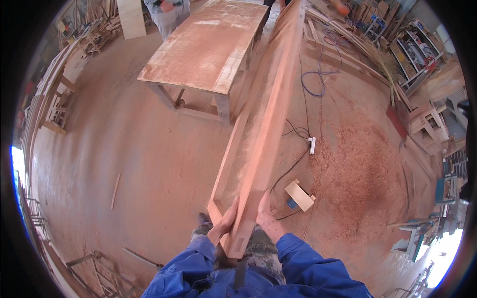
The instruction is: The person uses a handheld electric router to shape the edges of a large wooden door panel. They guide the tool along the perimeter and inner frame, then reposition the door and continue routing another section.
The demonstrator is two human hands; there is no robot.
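Note:
A long reddish wooden beam [266, 134] runs from in front of my body to the upper edge of the view. Its near end has a slot cut in it. My left hand [226, 222] is closed on the beam's left side, fingers partly hidden behind the wood. Against the right side, my right hand [267, 214] grips the same beam, its fingertips out of sight. A second, thinner rail [229, 159] lies along the left, meeting a short end piece [214, 211] near my left hand; whether it is joined to the beam is hard to tell.
A dusty wooden worktable [203, 49] stands ahead, a person [169, 20] behind its left side. Right of the beam are a small wooden block [299, 195], a white power strip [312, 145], black cables, a blue hose [313, 84] and a shavings heap [360, 174]. Lumber lines both sides.

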